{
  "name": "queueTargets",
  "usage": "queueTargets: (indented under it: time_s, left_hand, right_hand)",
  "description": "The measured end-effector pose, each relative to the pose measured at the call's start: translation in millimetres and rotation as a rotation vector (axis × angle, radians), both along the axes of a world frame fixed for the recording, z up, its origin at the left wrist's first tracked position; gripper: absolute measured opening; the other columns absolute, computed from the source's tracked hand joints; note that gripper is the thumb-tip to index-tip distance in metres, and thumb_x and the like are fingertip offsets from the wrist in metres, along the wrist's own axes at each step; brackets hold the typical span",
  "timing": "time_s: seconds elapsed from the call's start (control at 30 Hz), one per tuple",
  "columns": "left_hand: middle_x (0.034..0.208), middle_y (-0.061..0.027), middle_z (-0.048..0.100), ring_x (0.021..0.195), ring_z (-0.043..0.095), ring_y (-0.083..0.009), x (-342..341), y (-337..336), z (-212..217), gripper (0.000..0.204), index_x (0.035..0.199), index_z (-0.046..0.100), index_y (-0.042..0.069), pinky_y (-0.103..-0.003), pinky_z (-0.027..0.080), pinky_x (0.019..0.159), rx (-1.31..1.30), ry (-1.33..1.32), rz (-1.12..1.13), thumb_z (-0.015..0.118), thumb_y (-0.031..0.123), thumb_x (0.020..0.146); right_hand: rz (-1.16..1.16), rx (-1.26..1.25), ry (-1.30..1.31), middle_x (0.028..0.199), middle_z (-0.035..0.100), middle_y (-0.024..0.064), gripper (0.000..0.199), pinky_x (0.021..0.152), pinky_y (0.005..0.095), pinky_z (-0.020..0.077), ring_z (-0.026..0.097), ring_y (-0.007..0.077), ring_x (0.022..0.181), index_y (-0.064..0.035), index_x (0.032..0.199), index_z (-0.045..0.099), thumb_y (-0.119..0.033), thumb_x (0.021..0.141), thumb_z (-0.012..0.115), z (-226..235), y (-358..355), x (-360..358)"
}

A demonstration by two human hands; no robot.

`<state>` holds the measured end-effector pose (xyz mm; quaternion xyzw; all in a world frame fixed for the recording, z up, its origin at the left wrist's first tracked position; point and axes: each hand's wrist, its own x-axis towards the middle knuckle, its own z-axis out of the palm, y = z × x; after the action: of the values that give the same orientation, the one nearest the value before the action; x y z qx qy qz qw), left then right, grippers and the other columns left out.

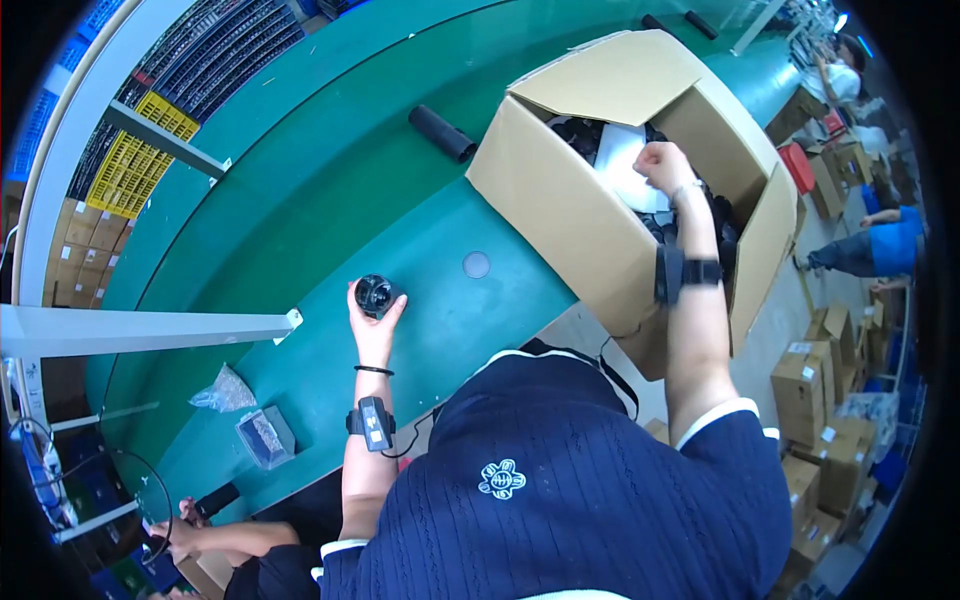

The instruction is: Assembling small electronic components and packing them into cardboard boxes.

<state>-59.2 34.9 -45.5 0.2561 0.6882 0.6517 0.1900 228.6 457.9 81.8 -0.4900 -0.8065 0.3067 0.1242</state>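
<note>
- Two bare hands: one left hand (375, 334), one right hand (664, 167)
- One black cylinder (374, 293), held
- Four black tubes (440, 133): three lying down, one in a co-worker's hands
- One large open carton (545, 190)
- One clear bag (228, 390)
- One clear tub (266, 438)
- One grey disc (476, 264)
- Two forearm devices (375, 424)
- At least three other people (890, 242)

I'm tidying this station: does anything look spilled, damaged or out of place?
Nothing looks clearly spilled or damaged. Mildly odd: a black cylinder lies on its side, loose on the green surface beside the open cardboard box rather than inside with the black parts. It may be left there deliberately.
</note>
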Motion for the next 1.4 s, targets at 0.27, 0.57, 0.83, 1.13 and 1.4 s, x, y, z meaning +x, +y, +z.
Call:
queueTargets:
  time_s: [0.27, 0.57, 0.83, 1.13, 1.4]
  left_hand:
    - [0.112, -0.0087, 0.053, 0.104, 0.053, -0.0187, -1, -2, -14, 0.077, 0.126, 0.043, 0.006, -0.032, 0.045, 0.092, -0.121, 0.169, 0.069, 0.085, 0.015, 0.062]
    - [0.147, -0.0161, 0.019, 0.138, 0.019, -0.0327, 19, -47, 14, 0.118, 0.147, 0.004, 0.018, -0.056, 0.013, 0.110, -0.140, -0.171, 0.095, 0.084, 0.008, 0.060]
    - [0.149, -0.0165, 0.017, 0.138, 0.020, -0.0328, 21, -31, 16, 0.118, 0.146, 0.004, 0.019, -0.058, 0.017, 0.108, -0.179, -0.081, 0.036, 0.085, 0.010, 0.060]
    - [0.107, -0.0139, 0.060, 0.101, 0.061, -0.0249, 42, -45, 32, 0.034, 0.117, 0.051, 0.000, -0.035, 0.053, 0.082, -0.341, -0.915, -0.361, 0.058, 0.023, 0.092]
    - [0.129, -0.0178, 0.049, 0.116, 0.052, -0.0339, 82, 39, 50, 0.070, 0.136, 0.035, 0.002, -0.051, 0.046, 0.093, 0.274, -1.436, -0.838, 0.037, 0.056, 0.093]
  right_hand:
    - [0.442, 0.200, -0.685, 0.100, 0.059, 0.0154, 0.052, 0.088, 0.0372, 0.0465, 0.056, 0.0339, 0.096, -0.0144, 0.101, 0.059, -0.025, 0.055, 0.080, -122, 81, 55]
    - [0.532, 0.227, -0.497, 0.099, 0.054, 0.0160, 0.051, 0.090, 0.0391, 0.0434, 0.051, 0.0371, 0.100, -0.0091, 0.088, 0.054, -0.019, 0.049, 0.084, -125, 81, 31]
    - [0.393, 0.062, -0.561, 0.079, 0.068, 0.0128, 0.009, 0.074, 0.0348, 0.0501, 0.065, 0.0242, 0.079, -0.0063, 0.074, 0.068, -0.011, 0.067, 0.069, -127, 108, 49]
    - [0.079, -0.122, 0.258, 0.073, 0.061, 0.0009, 0.012, 0.060, 0.0227, 0.0465, 0.058, 0.0095, 0.068, -0.0040, 0.084, 0.060, -0.005, 0.073, 0.065, -18, 33, 33]
    - [0.826, 0.033, 0.249, 0.084, 0.068, 0.0121, 0.024, 0.071, 0.0325, 0.0506, 0.064, 0.0243, 0.076, -0.0035, 0.090, 0.069, 0.004, 0.069, 0.059, 38, -180, -11]
